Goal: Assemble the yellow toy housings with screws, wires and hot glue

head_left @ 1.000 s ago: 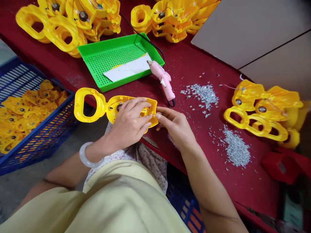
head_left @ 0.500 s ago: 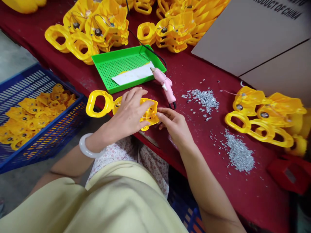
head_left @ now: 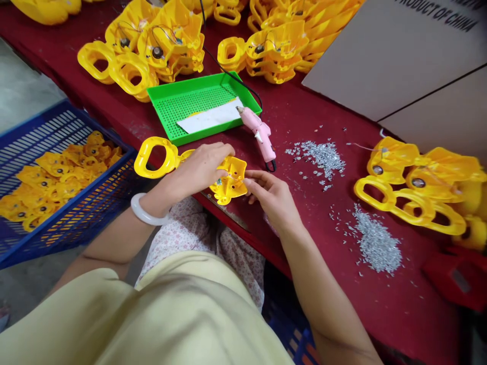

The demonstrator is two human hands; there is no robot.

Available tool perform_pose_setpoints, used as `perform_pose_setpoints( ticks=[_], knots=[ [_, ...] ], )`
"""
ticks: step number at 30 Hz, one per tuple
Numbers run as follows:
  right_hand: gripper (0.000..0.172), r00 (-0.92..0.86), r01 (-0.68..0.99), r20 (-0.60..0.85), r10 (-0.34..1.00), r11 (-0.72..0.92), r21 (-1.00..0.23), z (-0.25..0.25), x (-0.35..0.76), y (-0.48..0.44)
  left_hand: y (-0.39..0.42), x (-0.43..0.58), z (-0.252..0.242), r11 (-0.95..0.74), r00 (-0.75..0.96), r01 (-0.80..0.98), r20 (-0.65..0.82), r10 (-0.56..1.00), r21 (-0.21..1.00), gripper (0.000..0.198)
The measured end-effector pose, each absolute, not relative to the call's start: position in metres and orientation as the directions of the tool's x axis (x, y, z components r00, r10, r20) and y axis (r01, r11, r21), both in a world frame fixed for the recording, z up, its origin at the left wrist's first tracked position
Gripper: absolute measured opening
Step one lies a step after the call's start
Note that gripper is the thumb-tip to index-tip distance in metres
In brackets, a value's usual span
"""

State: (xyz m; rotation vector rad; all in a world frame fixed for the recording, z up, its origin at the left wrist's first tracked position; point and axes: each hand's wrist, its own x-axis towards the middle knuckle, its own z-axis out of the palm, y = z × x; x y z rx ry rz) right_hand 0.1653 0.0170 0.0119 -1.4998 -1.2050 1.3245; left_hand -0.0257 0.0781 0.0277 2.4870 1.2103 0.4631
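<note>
A yellow plastic shell [head_left: 236, 175] with a ring-shaped handle lies open side up at the table's front edge. Small parts and thin wires show inside it. My left hand [head_left: 203, 167], with a white bangle on the wrist, lies across its middle, fingers bent over the far wall and thumb inside, gripping it. That hand hides the middle of the shell. My right hand [head_left: 272, 195] has its thumb and fingers closed at the shell's right end; the fingertips are partly hidden. Beyond the shell, a pink glue gun [head_left: 258, 134] rests with its nozzle on a green tray [head_left: 171, 114].
Small silvery discs [head_left: 323, 158] and a heap of screws [head_left: 376, 243] lie right. Stacked yellow shells [head_left: 437, 177] stand right, others [head_left: 167, 40] behind. A large box [head_left: 403, 61] blocks the back right. A blue basket [head_left: 87, 197] of yellow pieces stands left, below the table.
My left hand has drawn its fingers closer together and shifted slightly left, uncovering more of the shell's inside. The shell has turned a little. My right hand stays at its right end.
</note>
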Motion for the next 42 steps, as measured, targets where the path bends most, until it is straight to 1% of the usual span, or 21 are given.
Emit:
perform_pose_setpoints(
  ticks=[3,5,9,12,14,17,23,25,26,28,30,31,34,36,39,42],
  knots=[
    [0.041,0.001,0.157,-0.243,0.97,-0.24,-0.958,0.012,0.164,0.017,0.085,-0.033,0.033,-0.541,0.597,0.654,0.077,0.798,0.529,0.033],
    [0.041,0.009,0.159,-0.24,0.971,-0.238,-0.958,0.012,0.164,0.017,0.086,-0.035,0.032,-0.506,0.571,0.663,0.064,0.818,0.552,0.033],
    [0.043,0.03,0.166,-0.242,0.97,-0.244,-0.955,0.011,0.163,0.017,0.085,-0.031,0.023,-0.484,0.51,0.685,0.116,0.853,0.545,0.026],
    [0.045,0.036,0.169,-0.236,0.971,-0.239,-0.956,0.009,0.164,0.017,0.085,-0.031,0.02,-0.514,0.517,0.682,0.154,0.842,0.521,0.024],
    [0.046,0.025,0.174,-0.231,0.973,-0.231,-0.957,0.008,0.165,0.017,0.085,-0.04,0.023,-0.538,0.526,0.681,0.181,0.831,0.496,0.026],
    [0.047,0.028,0.183,-0.224,0.974,-0.226,-0.957,0.007,0.165,0.016,0.081,-0.064,0.033,-0.575,0.553,0.701,0.187,0.812,0.421,0.042],
    [0.048,0.048,0.176,-0.218,0.975,-0.223,-0.959,0.004,0.165,0.016,0.054,-0.111,0.043,-0.583,0.572,0.802,0.111,0.812,0.133,0.076],
    [0.049,0.048,0.168,-0.211,0.976,-0.216,-0.962,0.002,0.165,0.017,0.045,-0.116,0.039,-0.587,0.578,0.808,0.116,0.807,0.057,0.082],
    [0.049,0.05,0.163,-0.211,0.976,-0.216,-0.963,0.002,0.165,0.017,0.042,-0.118,0.036,-0.59,0.581,0.807,0.131,0.803,0.038,0.08],
    [0.051,0.05,0.162,-0.218,0.975,-0.223,-0.961,0.001,0.164,0.018,0.039,-0.119,0.028,-0.596,0.579,0.801,0.186,0.794,0.051,0.067],
    [0.055,0.057,0.158,-0.228,0.972,-0.234,-0.959,0.0,0.163,0.017,0.038,-0.12,0.018,-0.615,0.578,0.781,0.247,0.778,0.109,0.053],
    [0.056,0.063,0.156,-0.23,0.971,-0.237,-0.959,0.0,0.163,0.016,0.037,-0.121,0.013,-0.625,0.578,0.769,0.268,0.771,0.139,0.049],
    [0.057,0.092,0.156,-0.201,0.975,-0.214,-0.964,0.0,0.167,0.011,0.03,-0.124,0.005,-0.621,0.557,0.762,0.304,0.773,0.183,0.043],
    [0.056,0.126,0.168,-0.17,0.977,-0.19,-0.967,-0.001,0.173,0.004,0.023,-0.129,0.006,-0.609,0.521,0.771,0.364,0.772,0.188,0.042],
    [0.057,0.194,0.195,-0.151,0.969,-0.189,-0.962,-0.003,0.183,-0.009,0.021,-0.147,0.02,-0.558,0.406,0.805,0.498,0.766,0.202,0.042],
    [0.057,0.249,0.264,-0.122,0.961,-0.188,-0.946,-0.009,0.188,-0.02,0.052,-0.181,0.041,-0.376,0.195,0.894,0.542,0.818,0.245,0.047]
  ],
)
